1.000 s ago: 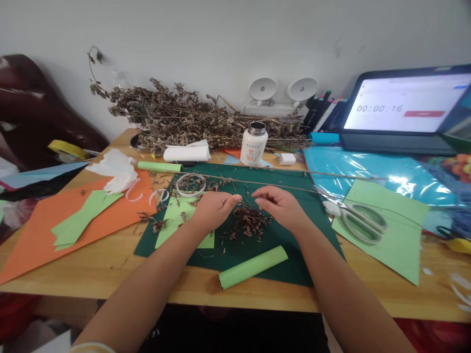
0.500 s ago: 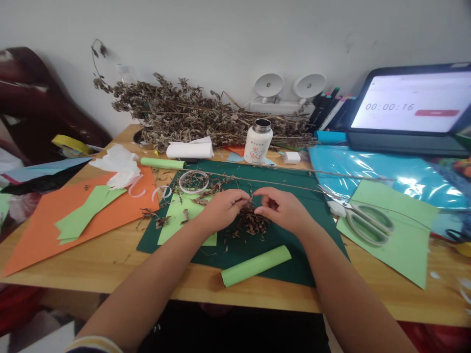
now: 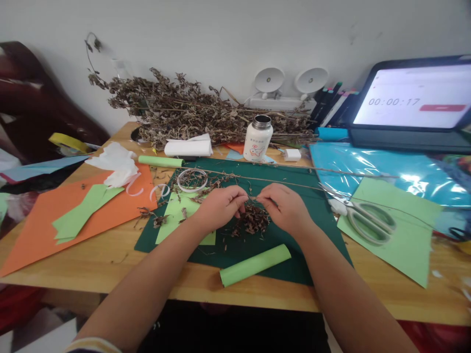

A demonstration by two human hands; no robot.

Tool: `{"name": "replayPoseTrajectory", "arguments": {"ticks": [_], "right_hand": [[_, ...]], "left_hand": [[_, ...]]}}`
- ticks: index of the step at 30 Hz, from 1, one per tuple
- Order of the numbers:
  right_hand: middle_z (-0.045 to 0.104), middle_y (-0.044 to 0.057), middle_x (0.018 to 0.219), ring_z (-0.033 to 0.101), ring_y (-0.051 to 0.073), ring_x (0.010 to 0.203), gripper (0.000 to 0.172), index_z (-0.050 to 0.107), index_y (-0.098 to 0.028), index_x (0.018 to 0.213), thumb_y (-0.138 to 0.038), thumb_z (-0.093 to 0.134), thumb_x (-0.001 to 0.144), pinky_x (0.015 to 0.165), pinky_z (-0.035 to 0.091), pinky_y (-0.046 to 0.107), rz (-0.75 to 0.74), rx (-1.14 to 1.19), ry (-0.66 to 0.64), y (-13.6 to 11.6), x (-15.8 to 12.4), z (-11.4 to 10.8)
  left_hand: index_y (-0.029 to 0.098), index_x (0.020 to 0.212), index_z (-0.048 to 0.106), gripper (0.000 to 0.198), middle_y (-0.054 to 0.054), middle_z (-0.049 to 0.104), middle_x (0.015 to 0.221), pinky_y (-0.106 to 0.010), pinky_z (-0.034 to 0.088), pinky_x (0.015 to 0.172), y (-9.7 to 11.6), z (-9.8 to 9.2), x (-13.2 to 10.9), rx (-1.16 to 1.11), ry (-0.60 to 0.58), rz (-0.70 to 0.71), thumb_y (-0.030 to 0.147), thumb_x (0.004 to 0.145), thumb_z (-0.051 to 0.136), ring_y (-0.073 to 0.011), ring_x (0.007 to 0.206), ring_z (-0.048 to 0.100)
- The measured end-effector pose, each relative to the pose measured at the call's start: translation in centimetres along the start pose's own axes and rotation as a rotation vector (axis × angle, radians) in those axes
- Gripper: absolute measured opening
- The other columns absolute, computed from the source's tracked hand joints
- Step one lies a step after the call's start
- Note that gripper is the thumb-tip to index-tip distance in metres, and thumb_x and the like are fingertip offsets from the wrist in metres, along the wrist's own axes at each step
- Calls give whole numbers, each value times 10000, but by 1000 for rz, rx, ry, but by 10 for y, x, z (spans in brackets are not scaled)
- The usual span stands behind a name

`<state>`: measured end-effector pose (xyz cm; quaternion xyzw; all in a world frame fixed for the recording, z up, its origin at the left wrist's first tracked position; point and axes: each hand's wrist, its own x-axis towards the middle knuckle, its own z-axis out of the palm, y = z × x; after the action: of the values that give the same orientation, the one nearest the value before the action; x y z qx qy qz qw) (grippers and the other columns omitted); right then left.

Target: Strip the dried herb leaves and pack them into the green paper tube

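My left hand (image 3: 222,207) and my right hand (image 3: 284,205) face each other over a green cutting mat (image 3: 290,262). Both have their fingertips pinched on a small bit of dried plant (image 3: 252,198) that spans the narrow gap between them. Beneath the fingers lies a loose pile of crumbled dried leaves (image 3: 253,221). Nearer to me, a rolled tube of light green paper (image 3: 255,265) rests across the mat's front edge. To the left, a clear ring-shaped container (image 3: 192,180) holds dried plant scraps, close to a light green sheet (image 3: 167,230).
Scissors (image 3: 370,223) rest on green paper at the right, with long thin stalks across the mat's back. A white bottle (image 3: 258,139) stands open behind the mat. Dried branches (image 3: 184,110) line the wall. Orange paper (image 3: 40,220), tissue (image 3: 116,164) and a tablet (image 3: 412,98) surround the area.
My right hand's fingers have closed from a looser curl into a pinch near the left fingertips. The left hand stays almost in place. The tablet's timer went from 16 to 17.
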<state>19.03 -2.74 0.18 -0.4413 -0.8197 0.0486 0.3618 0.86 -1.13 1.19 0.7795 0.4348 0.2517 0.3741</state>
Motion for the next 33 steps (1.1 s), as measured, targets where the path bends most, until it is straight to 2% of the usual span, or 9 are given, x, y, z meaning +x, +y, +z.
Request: {"name": "replayPoseTrajectory", "arguments": {"ticks": [3, 5, 11, 15, 17, 19, 22, 26, 33], "right_hand": [[578, 28, 645, 528, 144, 615, 144, 513, -200, 647, -249, 447, 765, 564, 403, 263, 144, -19, 87, 8, 0, -9], [552, 17, 595, 504, 134, 561, 175, 492, -201, 615, -279, 446, 764, 522, 376, 251, 202, -37, 93, 12, -1, -13], [427, -5, 487, 405, 111, 488, 323, 401, -195, 498, -316, 375, 797, 480, 301, 233, 80, -95, -73, 10, 0, -7], [465, 1, 522, 428, 107, 523, 308, 433, -186, 513, -309, 392, 793, 507, 306, 223, 40, -36, -201, 7, 0, -5], [463, -2, 512, 432, 107, 531, 340, 426, -181, 490, -352, 414, 783, 505, 293, 223, 17, -26, -308, 7, 0, -4], [440, -8, 492, 418, 105, 522, 395, 394, -175, 455, -417, 428, 766, 494, 274, 224, -6, -39, -405, 8, 1, -2], [397, -14, 466, 385, 98, 487, 454, 348, -172, 431, -475, 387, 767, 469, 244, 226, -10, -74, -475, 8, 2, -1], [436, 1, 483, 404, 102, 478, 436, 393, -178, 485, -411, 253, 825, 458, 237, 230, 66, -88, -394, 7, 3, -2], [504, 23, 560, 466, 134, 568, 363, 477, -186, 555, -369, 310, 820, 529, 338, 244, 98, -115, -258, 11, 2, 0]], "left_hand": [[165, 706, 473, 161, 40, 557, 580, -187, 409, 519, -11, -7, 2, -52, 109, -53, 272, 781, 379, -62, 467, 520], [170, 763, 471, 151, 37, 548, 581, -192, 405, 501, -16, -9, 3, -71, 120, -48, 293, 781, 386, -69, 462, 500], [190, 785, 557, 130, -16, 587, 786, -246, 396, 689, -9, 7, 4, 251, -68, 221, 271, 750, 461, -134, 755, 521], [190, 914, 554, 287, -26, 588, 865, -219, 397, 596, -5, 2, 1, 155, -156, 203, 379, 701, 518, -111, 644, 504], [178, 913, 553, 328, -21, 596, 845, -211, 384, 535, -8, -8, 0, 56, -126, 131, 431, 727, 457, -93, 566, 483], [158, 874, 558, 361, -32, 596, 803, -223, 388, 555, -15, -19, 1, 53, 25, 79, 427, 790, 332, -104, 589, 492], [173, 889, 571, 302, -52, 585, 889, -284, 380, 680, -26, -25, 5, 365, 163, 74, 383, 774, 387, -166, 780, 502], [225, 913, 586, 267, -63, 529, 1040, -398, 308, 778, -35, -14, 10, 715, 59, 61, 369, 702, 509, -263, 983, 402], [221, 727, 608, 163, -38, 538, 982, -377, 268, 767, -26, -7, 9, 690, 97, 107, 300, 745, 467, -229, 963, 406]]}}
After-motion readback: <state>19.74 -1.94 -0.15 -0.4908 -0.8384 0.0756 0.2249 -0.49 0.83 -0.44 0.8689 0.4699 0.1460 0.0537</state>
